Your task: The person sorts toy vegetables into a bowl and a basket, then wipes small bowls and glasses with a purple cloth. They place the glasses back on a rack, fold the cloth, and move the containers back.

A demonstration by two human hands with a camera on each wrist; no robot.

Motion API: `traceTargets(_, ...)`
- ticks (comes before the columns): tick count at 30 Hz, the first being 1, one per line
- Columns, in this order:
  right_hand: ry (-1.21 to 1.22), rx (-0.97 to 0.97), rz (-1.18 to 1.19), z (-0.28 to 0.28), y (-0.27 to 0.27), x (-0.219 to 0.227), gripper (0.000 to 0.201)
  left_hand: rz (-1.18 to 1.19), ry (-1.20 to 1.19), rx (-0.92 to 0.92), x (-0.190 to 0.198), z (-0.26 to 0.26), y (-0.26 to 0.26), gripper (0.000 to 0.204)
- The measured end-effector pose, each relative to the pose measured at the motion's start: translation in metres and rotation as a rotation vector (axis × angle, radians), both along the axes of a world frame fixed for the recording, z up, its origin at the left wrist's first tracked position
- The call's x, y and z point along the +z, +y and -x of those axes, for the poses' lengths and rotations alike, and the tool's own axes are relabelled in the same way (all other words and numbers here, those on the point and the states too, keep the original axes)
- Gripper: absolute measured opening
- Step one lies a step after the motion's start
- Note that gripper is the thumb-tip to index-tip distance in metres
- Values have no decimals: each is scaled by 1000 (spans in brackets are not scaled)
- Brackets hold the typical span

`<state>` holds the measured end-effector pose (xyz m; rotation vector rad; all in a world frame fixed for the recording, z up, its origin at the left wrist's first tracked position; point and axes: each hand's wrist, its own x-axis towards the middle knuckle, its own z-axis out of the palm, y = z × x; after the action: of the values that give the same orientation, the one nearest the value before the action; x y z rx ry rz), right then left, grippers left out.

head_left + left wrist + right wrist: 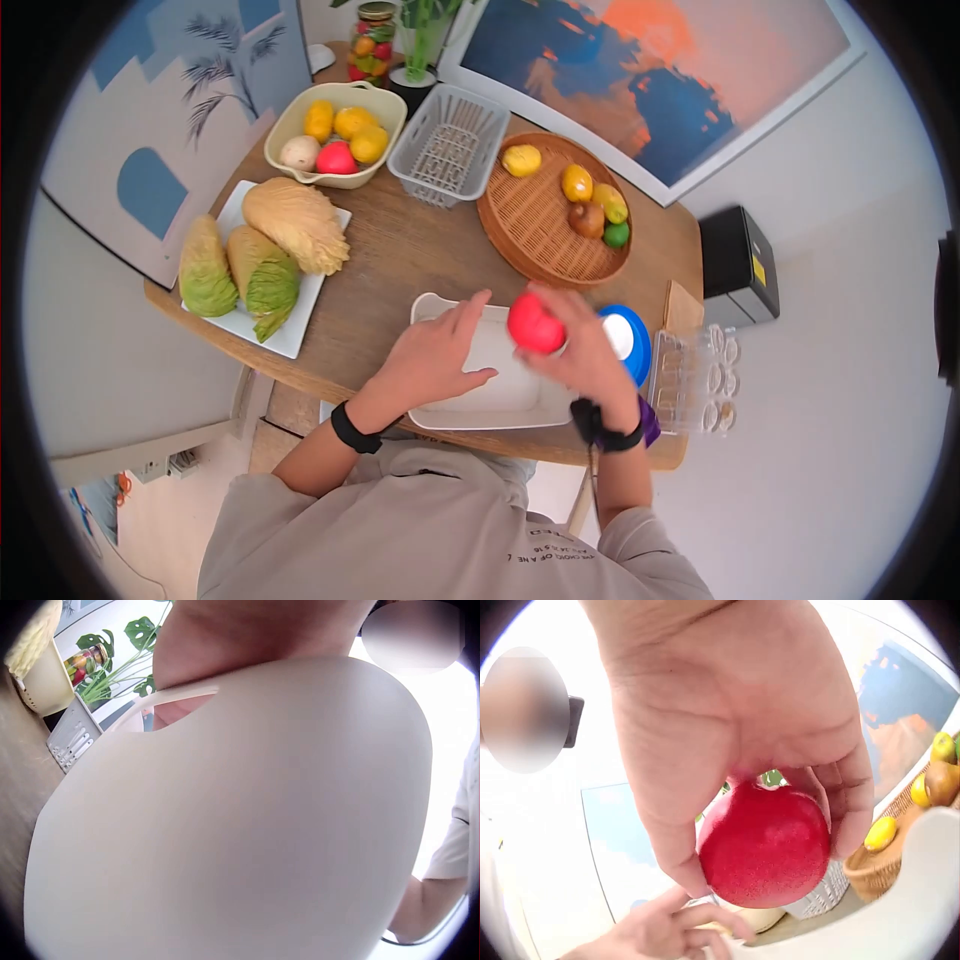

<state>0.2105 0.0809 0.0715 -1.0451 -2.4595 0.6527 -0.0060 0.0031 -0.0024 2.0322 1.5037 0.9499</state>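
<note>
In the head view, the right hand (585,350) grips a red fruit (537,322) between thumb and fingers, above the right part of a white bin (510,400). The left hand (435,350) is at the bin's left side, thumb and fingers spread wide, holding nothing. The fruit is to the right of the left hand, apart from it, on the inner side of the right hand. Farther back are a cream basin (280,130), a gray basket (450,145) and a wicker tray (530,220) bearing 5 fruits; on the left, 3 cabbages (270,260) lie on a white plate (308,310).

In the left wrist view, the bin's outer wall fills most of the frame, and part of the left hand shows above its rim; from here I cannot tell how its fingers lie.

In the right wrist view, the fruit hangs below the right palm, thumb on 1 side and fingers on the other. The left hand is lower left of it, fingers apart.
</note>
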Motion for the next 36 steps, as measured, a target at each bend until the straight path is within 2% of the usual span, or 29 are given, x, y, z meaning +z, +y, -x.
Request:
traceTargets(1, -22, -40, 47, -4, -19, -11, 75, 22, 34, -14, -1, -1, 0, 99)
traceTargets(4, -32, -157, 162, -4, -51, -47, 81, 64, 193, -70, 10, -2, 0, 102)
traceTargets(6, 14, -269, 247, -3, -60, -67, 80, 27, 254, -104, 4, -3, 0, 89)
traceTargets(7, -46, -344, 413, -3, -61, -67, 77, 26, 290, -120, 1, -3, 0, 84)
traceTargets(10, -67, -397, 458, -6, -56, -81, 70, -68, 353, -154, 3, -3, 0, 68)
traceTargets(13, -10, -348, 230, -7, -55, -87, 63, -100, 383, -176, 2, -4, 2, 53)
traceTargets(16, 83, -82, -131, -5, -56, -80, 57, -84, 418, -134, -7, -6, 3, 40)
traceTargets(19, 83, -105, 74, -3, -56, -76, 60, -49, 416, -98, -6, -8, 2, 36)
traceTargets(22, -262, -402, 467, 4, -53, -57, 67, -26, 418, -95, -2, -8, 1, 36)
traceTargets(25, -349, -401, 278, -2, -56, -79, 72, -20, 401, -98, -2, -8, 0, 36)
traceTargets(28, -10, -167, -177, -3, -57, -77, 70, -15, 376, -95, -2, -6, 0, 35)
traceTargets(29, -24, -61, -184, -3, -55, -75, 71, -14, 367, -93, -2, -6, 0, 35)
traceTargets(32, -61, -228, 89, 1, -57, -76, 68, -47, 304, -67, -6, -5, 0, 32)
traceTargets(35, -432, -427, 321, 11, -59, -54, 64, -78, 216, -56, -8, -4, -1, 27)
traceTargets(36, -385, -400, 260, 9, -61, -55, 64, -78, 201, -59, -8, -3, -1, 26)
